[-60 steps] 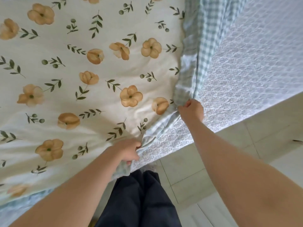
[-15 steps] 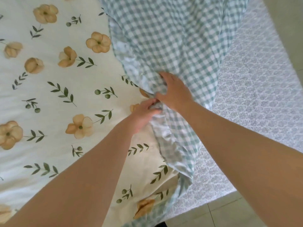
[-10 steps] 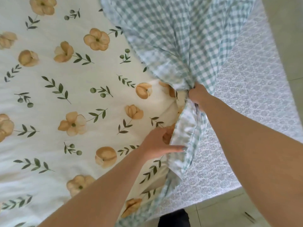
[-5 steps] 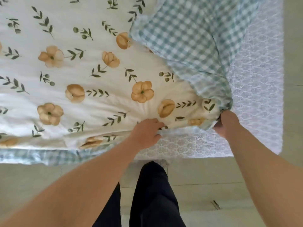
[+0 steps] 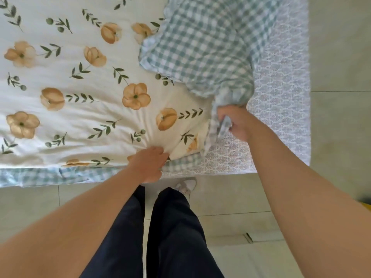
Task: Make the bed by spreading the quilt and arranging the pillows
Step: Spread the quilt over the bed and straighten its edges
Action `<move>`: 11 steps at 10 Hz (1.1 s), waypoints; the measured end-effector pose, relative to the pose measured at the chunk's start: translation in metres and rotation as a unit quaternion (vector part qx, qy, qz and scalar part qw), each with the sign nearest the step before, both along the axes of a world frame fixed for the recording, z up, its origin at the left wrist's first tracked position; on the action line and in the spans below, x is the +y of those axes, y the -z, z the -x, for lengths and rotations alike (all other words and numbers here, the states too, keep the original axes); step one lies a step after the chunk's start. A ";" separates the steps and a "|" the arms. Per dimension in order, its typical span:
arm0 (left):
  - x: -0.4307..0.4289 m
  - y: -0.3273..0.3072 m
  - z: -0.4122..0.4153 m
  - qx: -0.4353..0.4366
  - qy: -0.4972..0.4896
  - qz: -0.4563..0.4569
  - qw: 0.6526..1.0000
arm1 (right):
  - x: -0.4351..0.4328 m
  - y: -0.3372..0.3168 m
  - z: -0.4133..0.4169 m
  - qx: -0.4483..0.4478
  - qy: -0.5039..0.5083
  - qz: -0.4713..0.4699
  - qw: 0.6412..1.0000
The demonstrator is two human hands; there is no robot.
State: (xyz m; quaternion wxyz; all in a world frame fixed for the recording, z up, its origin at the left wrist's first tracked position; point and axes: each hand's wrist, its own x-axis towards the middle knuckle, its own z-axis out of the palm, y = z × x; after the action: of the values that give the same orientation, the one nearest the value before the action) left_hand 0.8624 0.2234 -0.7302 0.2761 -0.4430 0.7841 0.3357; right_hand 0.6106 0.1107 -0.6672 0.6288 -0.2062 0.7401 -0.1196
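Note:
The quilt (image 5: 84, 109) is white with orange flowers and green sprigs; its underside is green-and-white check. It covers the left and middle of the bed. A big checked flap (image 5: 202, 47) lies folded back over the upper right part. My left hand (image 5: 149, 164) pinches the quilt's near edge, and creases fan out from the grip. My right hand (image 5: 235, 122) is closed on the bunched checked corner, held just above the patterned white bedsheet (image 5: 285, 93). No pillows are in view.
The bed's near edge runs across the middle of the view, its right edge down the right side. Pale floor tiles (image 5: 339, 137) lie beyond both. My dark-trousered legs (image 5: 172, 233) and a light shoe (image 5: 185, 186) stand by the bed's edge.
Both hands have drawn the quilt corner toward the bed's near right corner. The folded-back checked flap has shrunk, and my left hand now grips the near edge where it earlier rested flat.

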 end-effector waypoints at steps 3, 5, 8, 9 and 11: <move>-0.020 -0.014 0.027 0.153 -0.195 0.094 0.964 | -0.058 -0.019 -0.041 0.462 -0.418 0.353 0.698; -0.052 -0.015 0.067 0.020 -0.082 0.115 0.990 | -0.059 0.009 -0.005 0.481 -0.518 0.153 0.690; -0.064 -0.015 0.079 0.039 -0.177 0.063 0.981 | -0.014 0.017 0.099 0.287 0.066 0.178 0.939; -0.073 -0.020 0.082 0.043 -0.157 0.057 0.985 | 0.038 0.016 0.149 0.260 0.246 0.045 0.933; -0.074 -0.025 0.084 0.015 -0.063 0.057 0.996 | 0.072 0.043 0.162 0.146 0.436 -0.001 0.888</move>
State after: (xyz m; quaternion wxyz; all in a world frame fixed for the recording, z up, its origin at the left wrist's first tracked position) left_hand 0.7780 0.1490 -0.7049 0.2174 -0.5014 0.7764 0.3138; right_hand 0.4491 0.1822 -0.7101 0.3988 0.1226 0.8391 -0.3491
